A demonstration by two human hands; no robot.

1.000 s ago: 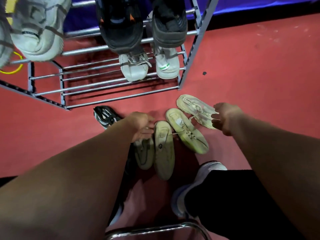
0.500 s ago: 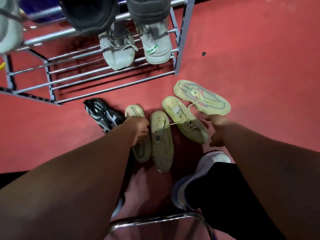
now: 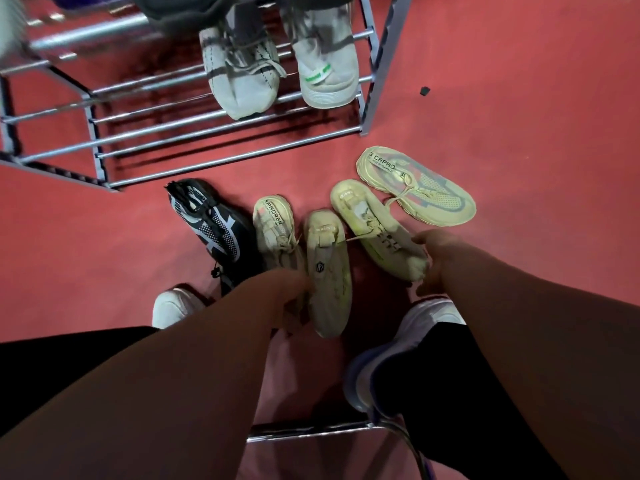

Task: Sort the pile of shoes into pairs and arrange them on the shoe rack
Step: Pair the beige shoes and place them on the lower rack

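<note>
Several loose shoes lie on the red floor in front of the metal shoe rack [image 3: 221,160]. From left to right they are a black patterned shoe [image 3: 211,226], a beige labelled shoe [image 3: 273,226], a plain cream shoe [image 3: 329,271], a tilted matching cream shoe [image 3: 374,230] and a beige mesh shoe [image 3: 419,188]. My left hand [image 3: 289,285] grips the heel end of the beige labelled shoe, close against the plain cream shoe. My right hand [image 3: 436,258] curls round the heel of the tilted cream shoe. Its fingertips are partly hidden.
Two white shoes [image 3: 242,77] [image 3: 327,64] sit on the rack's lower right bars, with dark shoes on the tier above. My own white sneakers [image 3: 173,306] [image 3: 415,330] flank the pile. A chrome chair bar [image 3: 311,432] runs below. A small dark scrap [image 3: 424,90] lies on the floor.
My right hand left the beige mesh shoe and came back to the tilted cream shoe's heel. My left hand slid toward the beige shoe's heel. The view tilted downward.
</note>
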